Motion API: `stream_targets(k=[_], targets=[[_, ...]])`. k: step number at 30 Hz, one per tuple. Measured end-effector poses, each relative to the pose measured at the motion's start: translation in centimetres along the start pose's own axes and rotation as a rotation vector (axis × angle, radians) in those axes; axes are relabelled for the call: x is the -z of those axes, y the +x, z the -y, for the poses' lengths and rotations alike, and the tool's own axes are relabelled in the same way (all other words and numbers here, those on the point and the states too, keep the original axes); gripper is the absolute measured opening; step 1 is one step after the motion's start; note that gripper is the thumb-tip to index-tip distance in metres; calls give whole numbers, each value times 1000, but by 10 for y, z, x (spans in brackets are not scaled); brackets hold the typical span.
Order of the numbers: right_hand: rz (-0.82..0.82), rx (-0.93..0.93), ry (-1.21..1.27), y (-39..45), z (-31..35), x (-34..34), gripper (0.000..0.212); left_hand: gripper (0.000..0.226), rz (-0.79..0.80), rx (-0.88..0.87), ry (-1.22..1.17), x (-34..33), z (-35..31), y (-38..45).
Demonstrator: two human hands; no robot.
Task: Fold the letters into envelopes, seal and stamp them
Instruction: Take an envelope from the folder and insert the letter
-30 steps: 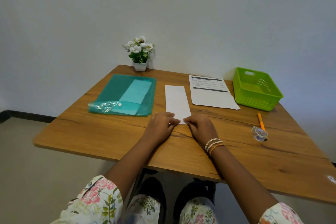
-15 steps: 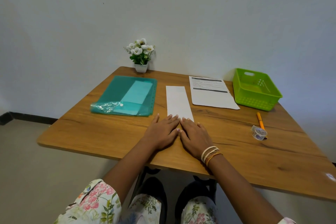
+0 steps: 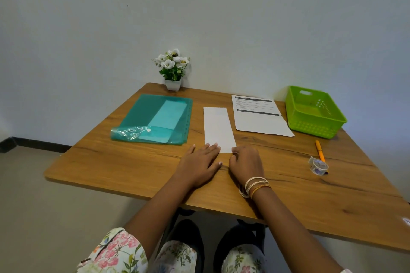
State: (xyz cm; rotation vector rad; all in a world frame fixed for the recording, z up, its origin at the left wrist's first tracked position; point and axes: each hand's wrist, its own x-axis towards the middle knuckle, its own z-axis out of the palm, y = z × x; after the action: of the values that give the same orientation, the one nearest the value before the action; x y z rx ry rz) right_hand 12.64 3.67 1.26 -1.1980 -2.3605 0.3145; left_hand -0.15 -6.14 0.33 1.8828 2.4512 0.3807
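Observation:
A white letter (image 3: 218, 128), folded into a long narrow strip, lies lengthwise in the middle of the wooden table (image 3: 133, 161). My left hand (image 3: 199, 161) lies flat, and its straight fingertips touch the strip's near left edge. My right hand (image 3: 246, 161) is at the near right corner, with fingers and thumb curled round that corner. A printed letter sheet (image 3: 261, 119) lies flat just right of the strip. A teal plastic folder (image 3: 155, 117) holding pale envelopes lies to the left.
A green plastic basket (image 3: 315, 113) stands at the back right. An orange pen (image 3: 320, 154) and a small roll of stickers or tape (image 3: 318, 165) lie to the right of my right hand. A potted white flower (image 3: 173, 68) stands by the wall.
Half a second ago both hands pressed flat, side by side, on the strip's near end. My right hand has since shifted right and curled its fingers at the corner, while my left hand stays flat.

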Motion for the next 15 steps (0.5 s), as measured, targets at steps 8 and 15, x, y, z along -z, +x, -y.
stream_targets(k=[8,15], targets=[[-25,-403,544,16,7,4,27,60,-17,8,-4,-2,1,1],[61,-527,898,26,9,3,14,47,-250,44,-95,0,-14,10]])
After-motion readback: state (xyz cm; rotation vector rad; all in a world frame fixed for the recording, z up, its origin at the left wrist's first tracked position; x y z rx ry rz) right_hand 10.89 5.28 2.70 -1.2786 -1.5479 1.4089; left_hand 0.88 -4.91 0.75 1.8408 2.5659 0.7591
